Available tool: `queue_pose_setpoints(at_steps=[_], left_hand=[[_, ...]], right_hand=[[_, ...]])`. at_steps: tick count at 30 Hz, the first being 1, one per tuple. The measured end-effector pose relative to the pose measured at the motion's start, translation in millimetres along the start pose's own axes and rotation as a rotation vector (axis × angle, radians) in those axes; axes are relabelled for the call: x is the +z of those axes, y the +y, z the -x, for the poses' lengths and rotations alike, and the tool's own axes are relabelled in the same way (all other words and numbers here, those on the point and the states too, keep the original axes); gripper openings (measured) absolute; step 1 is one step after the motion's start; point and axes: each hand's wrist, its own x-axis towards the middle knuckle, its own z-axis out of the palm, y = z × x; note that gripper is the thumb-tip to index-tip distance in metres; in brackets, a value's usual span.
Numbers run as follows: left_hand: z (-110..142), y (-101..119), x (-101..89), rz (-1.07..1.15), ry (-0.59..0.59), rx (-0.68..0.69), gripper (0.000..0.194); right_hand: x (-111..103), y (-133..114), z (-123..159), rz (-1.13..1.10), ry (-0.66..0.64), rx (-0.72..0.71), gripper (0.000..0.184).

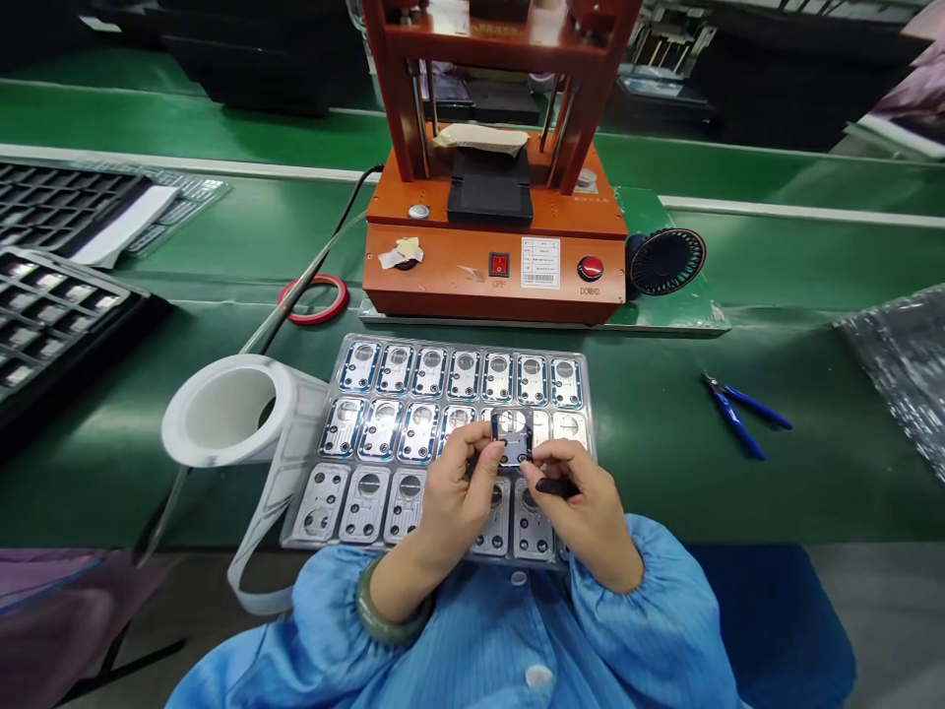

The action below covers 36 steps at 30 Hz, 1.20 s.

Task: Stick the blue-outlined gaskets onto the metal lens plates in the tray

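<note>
A small rectangular plate with a dark frame and round holes (515,451) is held up over a clear plastic tray (583,372). My left hand (464,492) is closed on the plate's left edge, thumb on top. At its lower right edge are the fingertips of my right hand (583,502), which is closed around a slim black tool (557,487); the rest of that tool is hidden by the hand. Rows of similar silver plates lie in the tray's pockets, the upper ones with blue edges. My hands cover part of the middle and bottom rows.
Behind the tray stands an orange press (458,271). To the left are a white roll of film (221,409), its strip hanging over the table edge, red tape (317,298) and a black tray (59,315). Blue-handled pliers (738,414) and a small fan (666,262) are at right.
</note>
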Motion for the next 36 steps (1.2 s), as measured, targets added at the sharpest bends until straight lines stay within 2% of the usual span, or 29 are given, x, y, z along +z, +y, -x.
queue_pose_setpoints(at_steps=[10, 17, 24, 36], left_hand=[[-1.0, 7.2, -4.1, 0.047, -0.026, -0.052, 0.014], [-2.9, 10.8, -3.5, -0.056, 0.03, -0.007, 0.011], [-3.3, 12.5, -5.2, -0.113, 0.019, 0.052, 0.017], [-2.0, 10.6, -6.9, -0.205, 0.122, 0.099, 0.016]], right_hand=[[-1.4, 0.2, -0.1, -0.024, -0.047, 0.0, 0.005], [-2.7, 0.7, -0.8, -0.036, -0.073, -0.031, 0.008], [-2.0, -0.3, 0.7, -0.071, -0.084, -0.05, 0.012], [-1.6, -0.5, 1.2, -0.094, -0.131, -0.079, 0.015]])
